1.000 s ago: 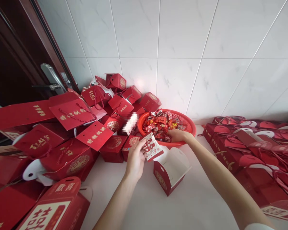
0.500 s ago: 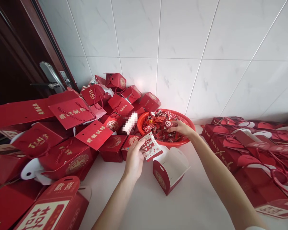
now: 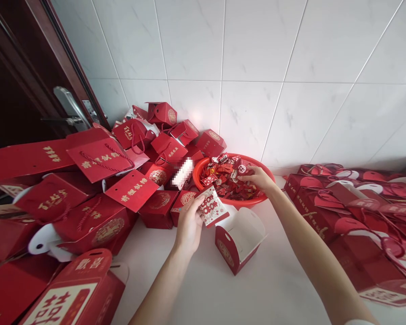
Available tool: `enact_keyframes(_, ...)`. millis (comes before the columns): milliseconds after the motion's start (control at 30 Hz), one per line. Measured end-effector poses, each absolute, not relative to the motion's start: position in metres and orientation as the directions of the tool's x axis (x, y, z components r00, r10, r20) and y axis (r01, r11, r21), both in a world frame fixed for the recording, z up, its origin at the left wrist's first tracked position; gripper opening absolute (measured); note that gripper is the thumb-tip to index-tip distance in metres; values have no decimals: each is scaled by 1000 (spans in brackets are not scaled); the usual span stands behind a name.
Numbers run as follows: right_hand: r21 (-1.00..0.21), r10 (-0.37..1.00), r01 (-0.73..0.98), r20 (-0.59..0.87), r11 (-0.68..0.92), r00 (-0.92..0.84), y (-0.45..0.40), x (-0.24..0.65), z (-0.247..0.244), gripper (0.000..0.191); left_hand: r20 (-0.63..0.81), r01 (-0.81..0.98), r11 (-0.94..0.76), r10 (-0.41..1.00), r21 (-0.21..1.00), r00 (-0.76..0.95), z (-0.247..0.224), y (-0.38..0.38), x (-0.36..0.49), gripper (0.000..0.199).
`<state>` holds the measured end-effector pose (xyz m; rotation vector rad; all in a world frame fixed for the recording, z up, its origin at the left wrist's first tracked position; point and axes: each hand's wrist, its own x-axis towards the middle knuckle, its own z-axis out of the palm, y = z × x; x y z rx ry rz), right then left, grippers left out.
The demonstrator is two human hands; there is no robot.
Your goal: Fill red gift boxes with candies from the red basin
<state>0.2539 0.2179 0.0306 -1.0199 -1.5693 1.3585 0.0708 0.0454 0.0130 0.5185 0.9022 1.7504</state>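
My left hand [image 3: 190,221] is closed on a white candy packet [image 3: 211,207] with red characters, held up beside an open box. That box [image 3: 238,243], red outside and white inside, stands on the white surface. Over the right part of a red plastic basket [image 3: 265,168], my right hand [image 3: 259,179] pinches a small red wrapped candy [image 3: 242,169] with a round white print. Many other wrapped candies [image 3: 223,180] fill the basket beneath it. My right fingertips are partly hidden by the wrappers.
Red gift boxes [image 3: 160,207] with gold print and cords are heaped on the left, up to the tiled wall [image 3: 250,54]. More red boxes [image 3: 314,216] stand in rows at right. A dark door with a metal handle [image 3: 69,106] is at far left.
My right hand has shifted slightly right and up within the basket, and the candy in its fingers has moved with it. The left hand with its packet has stayed nearly still.
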Motion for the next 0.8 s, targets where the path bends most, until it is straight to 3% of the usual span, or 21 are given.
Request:
enact_keyframes(333,-998,946,41,35,51,-323,222,255,27,27,-84,-592,-152,933,791,-351,11,45,70,36)
enact_keyframes(600,-999,938,5,44,49,-343,223,255,25,46,-63,-585,-155,940,796,-334,12,45,70,30)
enact_keyframes(800,-995,931,80,25,58,-363,221,255,29,38,-58,-584,-161,939,796,-339,12,46,70,30)
